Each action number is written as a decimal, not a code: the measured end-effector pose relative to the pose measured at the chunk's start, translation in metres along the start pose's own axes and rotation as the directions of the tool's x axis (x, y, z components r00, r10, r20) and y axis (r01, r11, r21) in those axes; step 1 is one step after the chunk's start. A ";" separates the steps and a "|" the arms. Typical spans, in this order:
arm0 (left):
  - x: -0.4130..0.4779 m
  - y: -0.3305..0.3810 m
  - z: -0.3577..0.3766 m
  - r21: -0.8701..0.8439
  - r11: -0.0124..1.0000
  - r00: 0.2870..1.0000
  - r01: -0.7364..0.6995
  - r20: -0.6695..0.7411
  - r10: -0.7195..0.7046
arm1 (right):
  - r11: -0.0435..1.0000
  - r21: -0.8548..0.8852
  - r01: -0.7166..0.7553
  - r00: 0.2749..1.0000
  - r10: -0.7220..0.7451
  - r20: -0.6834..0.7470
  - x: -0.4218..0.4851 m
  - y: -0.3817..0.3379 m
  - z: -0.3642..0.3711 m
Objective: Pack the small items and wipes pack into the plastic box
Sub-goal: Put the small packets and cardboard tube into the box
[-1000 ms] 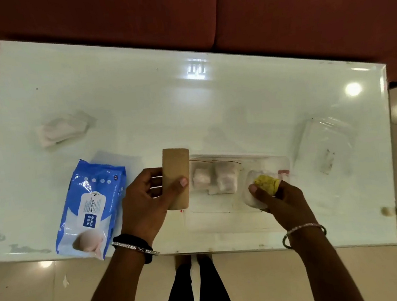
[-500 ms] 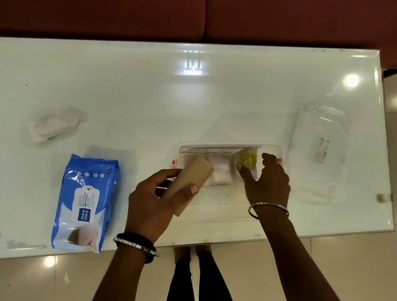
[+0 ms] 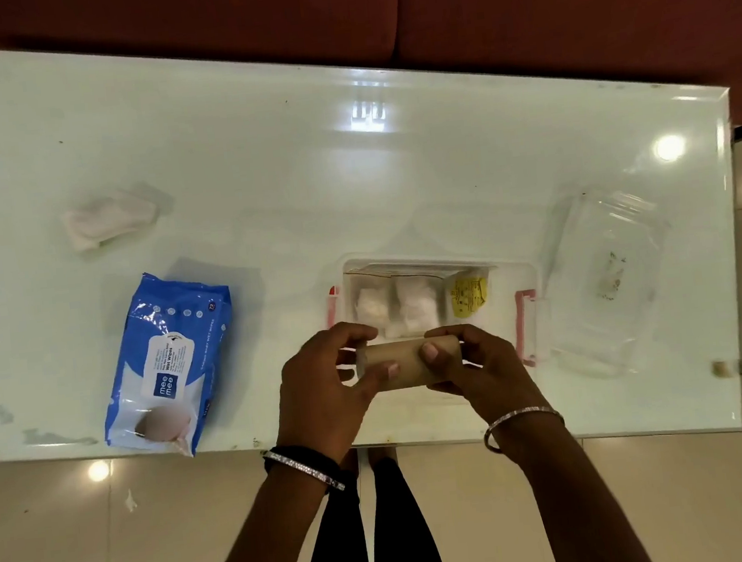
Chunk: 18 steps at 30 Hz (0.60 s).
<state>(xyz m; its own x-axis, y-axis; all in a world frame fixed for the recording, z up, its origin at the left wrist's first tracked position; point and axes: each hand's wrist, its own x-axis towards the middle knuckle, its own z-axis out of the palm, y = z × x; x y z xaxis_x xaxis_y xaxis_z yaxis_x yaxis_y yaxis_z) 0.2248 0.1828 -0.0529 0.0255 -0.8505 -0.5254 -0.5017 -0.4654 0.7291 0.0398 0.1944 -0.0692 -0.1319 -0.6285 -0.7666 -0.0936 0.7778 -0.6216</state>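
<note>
Cardboard tube (image 3: 407, 364) clamped between left hand (image 3: 326, 391) and right hand (image 3: 483, 367), seemingly over plastic box (image 3: 518, 265)

Wipes pack (image 3: 166, 357) left of box (image 3: 524, 270) — lid (image 3: 607, 279) right.

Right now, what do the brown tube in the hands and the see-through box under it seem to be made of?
Brown tube: likely cardboard, matte, dull and without glare. See-through box: apparently clear glossy plastic; its contents show through, and it has pink side latches.
</note>
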 end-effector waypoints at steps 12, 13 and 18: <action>0.002 -0.024 -0.011 -0.069 0.986 0.970 0.152 -0.183 -0.162 | 0.955 -0.081 -0.286 0.950 0.272 -0.154 0.049 0.011 0.018; 0.002 -0.026 -0.011 -0.096 0.982 0.969 0.165 -0.167 -0.179 | 0.948 -0.071 -0.311 0.939 0.296 -0.173 0.052 0.011 0.022; 0.005 -0.033 -0.016 -0.166 0.967 0.970 0.194 -0.112 -0.214 | 0.879 -0.361 -0.311 0.931 0.204 -0.303 0.052 0.013 0.032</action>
<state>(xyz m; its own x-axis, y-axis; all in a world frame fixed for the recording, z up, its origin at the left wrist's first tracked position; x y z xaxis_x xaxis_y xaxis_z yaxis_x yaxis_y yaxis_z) 0.2551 0.1902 -0.0723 0.2292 -0.7532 -0.6166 -0.3363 -0.6557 0.6760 0.0637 0.1719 -0.1222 -0.4409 -0.4229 -0.7917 -0.3979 0.8827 -0.2499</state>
